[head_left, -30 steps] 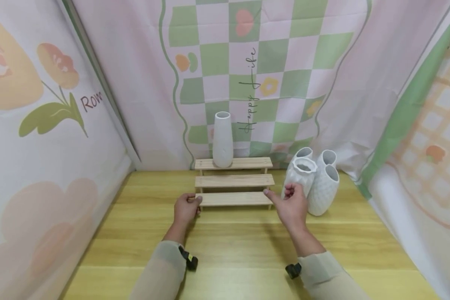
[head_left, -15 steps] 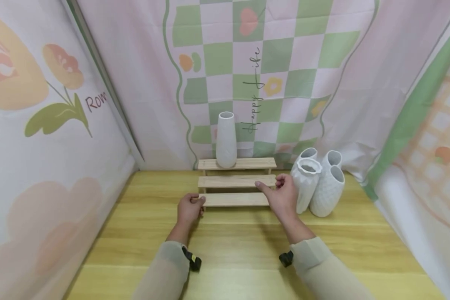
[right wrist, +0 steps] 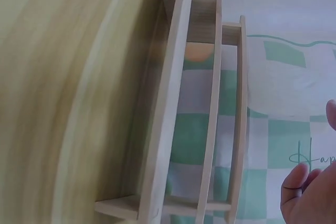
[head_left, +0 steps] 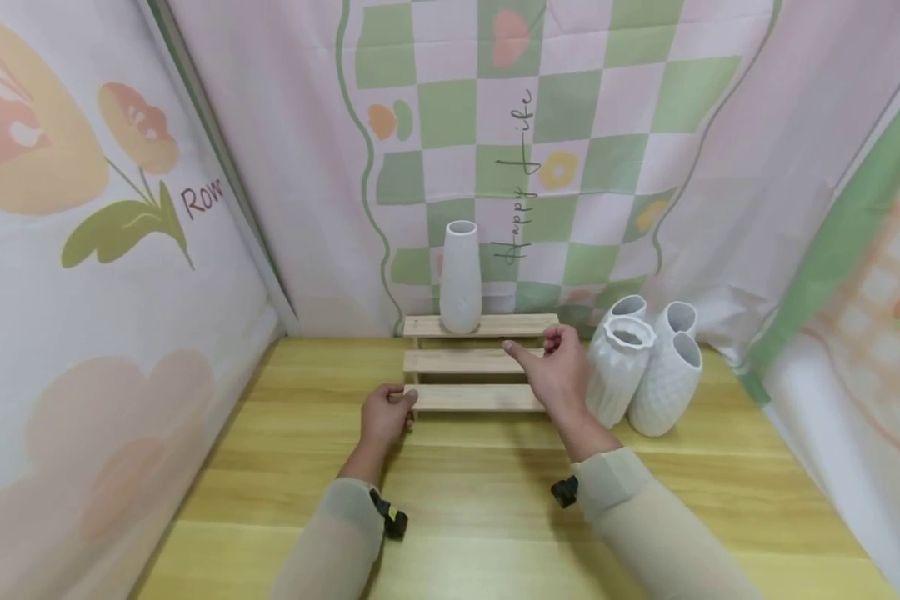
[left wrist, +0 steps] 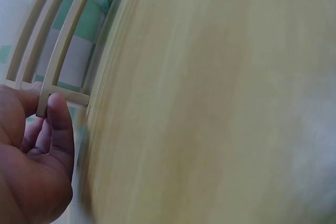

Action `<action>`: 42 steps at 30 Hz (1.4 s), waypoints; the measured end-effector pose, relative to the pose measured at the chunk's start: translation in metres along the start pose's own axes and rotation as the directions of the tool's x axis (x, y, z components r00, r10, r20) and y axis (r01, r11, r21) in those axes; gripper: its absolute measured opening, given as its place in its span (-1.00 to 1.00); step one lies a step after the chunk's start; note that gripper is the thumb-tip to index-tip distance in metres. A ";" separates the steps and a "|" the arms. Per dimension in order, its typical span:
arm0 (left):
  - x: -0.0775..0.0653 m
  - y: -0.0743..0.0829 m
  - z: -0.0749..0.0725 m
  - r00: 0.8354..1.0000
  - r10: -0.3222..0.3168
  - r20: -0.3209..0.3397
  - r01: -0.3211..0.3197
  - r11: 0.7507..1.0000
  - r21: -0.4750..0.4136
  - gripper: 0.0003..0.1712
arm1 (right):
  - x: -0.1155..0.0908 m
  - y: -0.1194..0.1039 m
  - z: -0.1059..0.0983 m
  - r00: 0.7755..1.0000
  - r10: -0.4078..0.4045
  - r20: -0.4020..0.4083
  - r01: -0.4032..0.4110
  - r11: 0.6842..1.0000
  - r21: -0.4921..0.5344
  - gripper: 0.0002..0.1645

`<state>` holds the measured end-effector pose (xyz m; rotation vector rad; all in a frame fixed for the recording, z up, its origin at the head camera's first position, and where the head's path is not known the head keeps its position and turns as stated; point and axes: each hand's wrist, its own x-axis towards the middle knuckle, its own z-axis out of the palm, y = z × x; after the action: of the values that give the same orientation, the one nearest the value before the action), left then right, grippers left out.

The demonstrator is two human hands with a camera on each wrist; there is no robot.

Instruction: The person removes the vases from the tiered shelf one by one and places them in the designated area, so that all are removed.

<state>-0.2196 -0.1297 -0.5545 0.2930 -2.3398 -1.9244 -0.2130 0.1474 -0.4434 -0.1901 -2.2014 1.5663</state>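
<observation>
A three-tier wooden display stand [head_left: 480, 362] stands on the table against the backdrop. Its lowest board is pinched at the left end by my left hand [head_left: 385, 417]; in the left wrist view, finger and thumb [left wrist: 60, 124] close on the board's end. A tall white vase [head_left: 461, 279] stands upright on the top board, left of its middle. My right hand [head_left: 562, 375] is raised over the stand's right end, thumb and fingers apart and holding nothing. In the right wrist view its curved fingers [right wrist: 295, 179] are away from the boards.
Several white vases stand clustered on the table right of the stand, a ruffled-rim vase [head_left: 621, 375] and a textured vase [head_left: 666, 392] in front. The right hand is close beside them. Printed curtains [head_left: 307, 192] enclose the wooden table [head_left: 472, 517] at back and sides.
My right hand has moved up and left, away from the lowest board's right end and the vases. The left hand keeps its grip, and the view has shifted slightly.
</observation>
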 end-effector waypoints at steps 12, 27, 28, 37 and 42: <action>-0.001 0.002 0.000 1.000 -0.012 0.001 0.012 1.000 0.026 -0.54 | 0.015 -0.016 0.014 0.999 0.013 0.030 -0.012 0.999 -0.040 -0.19; 0.001 0.001 0.000 1.000 -0.008 -0.007 0.009 0.999 0.038 -0.54 | 0.032 -0.034 0.032 0.998 -0.024 0.062 0.026 0.999 -0.027 -0.18; 0.001 0.001 0.000 1.000 -0.007 -0.007 0.008 0.999 0.042 -0.54 | 0.033 -0.034 0.033 0.997 -0.026 0.069 0.029 0.999 -0.031 -0.18; 0.004 -0.002 0.000 1.000 -0.011 0.001 0.011 0.998 0.056 -0.53 | 0.041 -0.037 0.044 0.990 -0.046 0.133 0.051 0.998 -0.033 -0.06; 0.004 0.000 -0.001 1.000 -0.006 0.001 0.006 0.999 0.049 -0.54 | 0.047 -0.039 0.052 0.986 -0.045 0.162 0.052 0.998 -0.041 0.08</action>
<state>-0.2228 -0.1314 -0.5547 0.3033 -2.3927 -1.8722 -0.2715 0.1046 -0.4090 -0.0230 -2.3469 1.5557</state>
